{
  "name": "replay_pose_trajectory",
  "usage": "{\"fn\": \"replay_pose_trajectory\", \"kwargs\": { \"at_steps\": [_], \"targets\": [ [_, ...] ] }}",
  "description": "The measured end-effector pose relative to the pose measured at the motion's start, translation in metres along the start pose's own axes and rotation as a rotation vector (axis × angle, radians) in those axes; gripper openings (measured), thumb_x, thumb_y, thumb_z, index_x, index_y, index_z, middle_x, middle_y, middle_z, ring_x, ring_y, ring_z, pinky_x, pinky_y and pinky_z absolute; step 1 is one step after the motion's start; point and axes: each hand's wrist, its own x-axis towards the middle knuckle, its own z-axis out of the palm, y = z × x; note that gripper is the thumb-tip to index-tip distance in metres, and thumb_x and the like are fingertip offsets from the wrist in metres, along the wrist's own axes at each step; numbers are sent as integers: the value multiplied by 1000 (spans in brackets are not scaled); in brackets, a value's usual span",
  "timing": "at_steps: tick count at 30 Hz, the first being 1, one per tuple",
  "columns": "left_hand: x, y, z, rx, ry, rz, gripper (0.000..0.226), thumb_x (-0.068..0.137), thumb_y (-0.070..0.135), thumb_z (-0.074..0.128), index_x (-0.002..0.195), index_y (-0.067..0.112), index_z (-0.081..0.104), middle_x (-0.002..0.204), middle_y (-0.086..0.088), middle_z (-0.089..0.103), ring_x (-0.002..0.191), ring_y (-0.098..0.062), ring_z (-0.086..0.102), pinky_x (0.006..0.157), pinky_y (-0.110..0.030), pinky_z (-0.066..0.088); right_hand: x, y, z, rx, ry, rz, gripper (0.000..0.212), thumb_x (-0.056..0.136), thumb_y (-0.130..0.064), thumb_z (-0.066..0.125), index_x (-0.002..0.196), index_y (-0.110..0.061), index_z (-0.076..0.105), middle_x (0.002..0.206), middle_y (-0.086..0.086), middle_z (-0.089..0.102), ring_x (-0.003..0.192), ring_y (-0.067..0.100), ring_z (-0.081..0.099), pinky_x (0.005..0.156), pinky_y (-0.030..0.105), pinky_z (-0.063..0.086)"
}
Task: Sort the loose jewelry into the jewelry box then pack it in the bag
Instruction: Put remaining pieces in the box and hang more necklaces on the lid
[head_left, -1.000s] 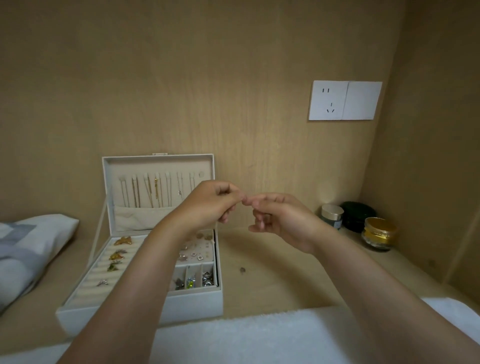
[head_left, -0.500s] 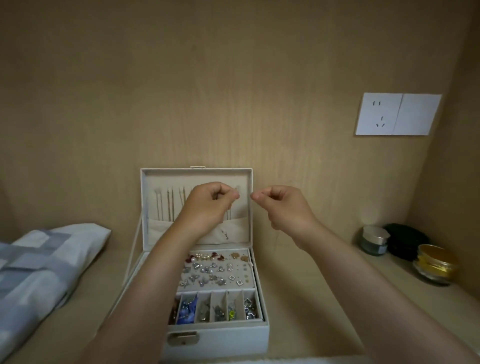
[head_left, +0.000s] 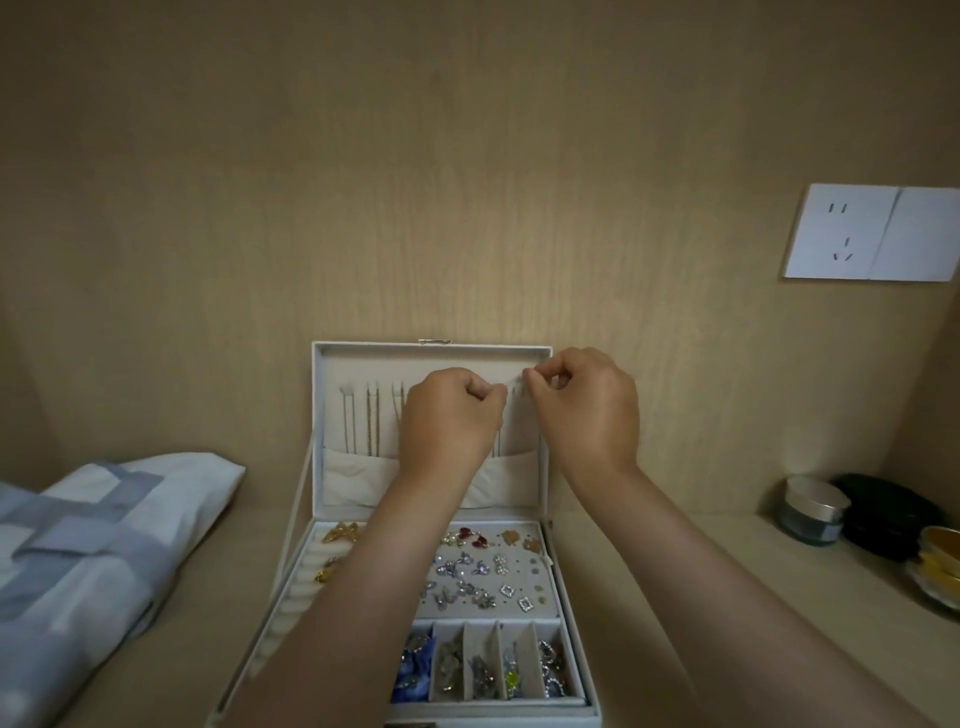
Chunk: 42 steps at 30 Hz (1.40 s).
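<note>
A white jewelry box (head_left: 576, 654) stands open on the wooden shelf, its lid (head_left: 363, 358) upright against the back wall. Several thin chains (head_left: 371, 421) hang from hooks inside the lid above a fabric pocket. The tray holds earrings (head_left: 483, 571), rings in rolls on the left and small compartments at the front. My left hand (head_left: 449, 421) and my right hand (head_left: 584, 402) are raised in front of the lid's upper right part. Each pinches an end of a fine necklace, barely visible between the fingertips (head_left: 516, 387).
A blue and white fabric bag (head_left: 88, 551) lies on the shelf to the left. At the right stand a silver-lidded jar (head_left: 813, 512), a black round case (head_left: 891, 514) and a gold-lidded jar (head_left: 940, 564). A white wall socket (head_left: 872, 234) sits on the back wall.
Both hands have moved from beside the box to in front of its lid, close to the hooks. The camera view has shifted left and closer to the box.
</note>
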Motion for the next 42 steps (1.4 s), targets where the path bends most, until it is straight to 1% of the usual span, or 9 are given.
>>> {"fn": "replay_pose_trajectory", "kwargs": {
  "at_steps": [3, 9, 15, 18, 24, 29, 34, 38, 42],
  "targets": [
    [-4, -2, 2, 58, -36, -19, 28, 86, 33, 64, 65, 16, 69, 60, 4, 69, 57, -16, 67, 64, -38, 59, -4, 4, 0, -63, -28, -53, 9, 85, -19, 74, 77, -16, 71, 80, -4, 63, 66, 12, 56, 53, 22, 38],
    [-17, -4, -3, 2, -154, -104, 23, 86, 26, 65, 67, 15, 72, 61, 1, 70, 57, -17, 68, 64, -35, 61, -20, 11, -11, -61, -160, -38, 6, 86, -23, 72, 81, -22, 74, 73, -12, 60, 65, 7, 59, 54, 19, 43],
    [-34, 6, -15, -253, -319, -221, 15, 92, 14, 61, 85, 8, 73, 77, -8, 75, 64, -18, 65, 68, -34, 58, -28, 3, -28, -83, -513, 129, 18, 86, -32, 65, 75, -22, 75, 68, -6, 69, 64, 13, 65, 61, 34, 58],
    [-38, 9, -20, -225, -343, -175, 14, 92, 15, 61, 89, 10, 74, 82, -10, 75, 68, -16, 67, 74, -34, 60, -28, -4, -35, 146, -675, 276, 24, 88, -22, 59, 71, -18, 74, 57, -4, 67, 54, 14, 62, 49, 27, 48],
    [-37, 6, -33, -128, -411, -24, 13, 92, 30, 65, 86, 26, 76, 83, 13, 74, 84, -5, 69, 84, -29, 54, -34, -6, -45, 509, -1024, 462, 19, 95, -20, 55, 98, -12, 72, 87, 4, 77, 61, 17, 60, 53, 26, 40],
    [-38, -2, -33, 8, -387, 21, 10, 92, 31, 64, 91, 30, 74, 89, 16, 70, 86, -2, 64, 79, -23, 49, -27, -3, -55, 311, -1080, 357, 19, 98, -20, 57, 93, -17, 76, 75, -1, 72, 66, 10, 56, 62, 24, 42],
    [-50, -1, -20, 85, -469, 56, 12, 94, 32, 60, 95, 35, 72, 91, 14, 69, 83, -9, 65, 66, -21, 49, -10, -1, -74, 161, -1011, 261, 17, 94, -18, 63, 90, -13, 79, 85, -1, 76, 65, 1, 62, 53, 8, 41],
    [-58, 1, -8, 19, -507, 26, 18, 95, 26, 55, 100, 34, 71, 82, 6, 71, 55, -8, 58, 53, -26, 48, -4, 6, -79, 142, -954, 278, 18, 95, -17, 62, 88, -13, 78, 77, 0, 74, 64, 10, 64, 64, 23, 45],
    [-65, 7, -1, -201, -599, -116, 16, 95, 20, 57, 105, 22, 69, 78, -3, 70, 69, -12, 65, 70, -38, 56, -2, 7, -79, 250, -869, 284, 18, 95, -22, 65, 90, -13, 79, 85, 6, 76, 63, 11, 60, 63, 27, 46]
  ]
}}
